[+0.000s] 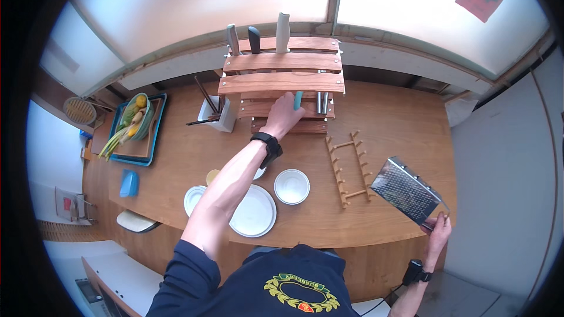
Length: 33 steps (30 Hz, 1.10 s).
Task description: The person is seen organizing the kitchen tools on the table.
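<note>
My left hand reaches into the lower tier of a wooden slatted rack, its fingers around a teal handle; what the handle belongs to is hidden. Two metal rods or handles stand in the slats just to the right. Three knife handles rise from the top slats: a grey one, a black one and a white one. Off at the right, my right hand grips the near end of a perforated metal holder, tilted over the tabletop.
A wooden peg dish rack lies between my hands. White plates and a white bowl sit in front of me. Leftward are a white container with chopsticks, a blue tray bearing a vegetable basket, and a blue plastic item.
</note>
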Tool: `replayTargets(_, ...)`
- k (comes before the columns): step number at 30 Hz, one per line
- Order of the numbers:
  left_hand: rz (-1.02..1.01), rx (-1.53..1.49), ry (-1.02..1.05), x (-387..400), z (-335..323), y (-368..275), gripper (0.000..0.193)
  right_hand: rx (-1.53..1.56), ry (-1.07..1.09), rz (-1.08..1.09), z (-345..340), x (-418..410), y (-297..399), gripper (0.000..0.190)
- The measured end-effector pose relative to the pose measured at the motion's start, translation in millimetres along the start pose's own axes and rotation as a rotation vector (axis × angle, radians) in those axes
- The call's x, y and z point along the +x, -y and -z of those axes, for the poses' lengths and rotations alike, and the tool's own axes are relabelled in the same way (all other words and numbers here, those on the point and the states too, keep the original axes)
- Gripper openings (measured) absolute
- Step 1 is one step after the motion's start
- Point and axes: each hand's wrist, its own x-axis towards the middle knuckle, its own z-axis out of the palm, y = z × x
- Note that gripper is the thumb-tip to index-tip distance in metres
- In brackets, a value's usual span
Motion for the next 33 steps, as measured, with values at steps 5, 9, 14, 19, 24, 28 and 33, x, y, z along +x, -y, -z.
replayTargets(5,-0.072,-0.074,-0.029,-24.9,20.8,1.8,0.034,0.034,0.092,-0.045,-32.2,-16.7,5.2,0.031)
replayTargets(9,-0.090,-0.082,-0.041,-53.8,44.0,17.5,0.034,0.102,0.219,-0.071,-52.4,-16.6,13.0,0.031)
replayTargets(14,-0.035,-0.073,-0.018,-110.3,64.5,37.8,0.032,0.250,0.359,-0.125,-98.5,-14.6,37.0,0.031)
replayTargets(19,-0.014,-0.109,-0.086,-169.6,72.6,64.7,0.031,0.210,0.584,-0.095,-177.0,2.3,69.6,0.031)
replayTargets(24,0.139,-0.120,-0.134,-218.4,86.9,69.0,0.033,0.260,0.768,-0.121,-271.2,2.6,103.3,0.031)
replayTargets(28,0.250,-0.198,-0.216,-250.2,88.7,77.9,0.033,0.251,0.897,-0.137,-335.2,9.6,111.0,0.036)
replayTargets(33,0.318,-0.257,-0.245,-271.4,91.9,85.0,0.031,0.264,0.945,-0.157,-391.6,11.2,116.9,0.041)
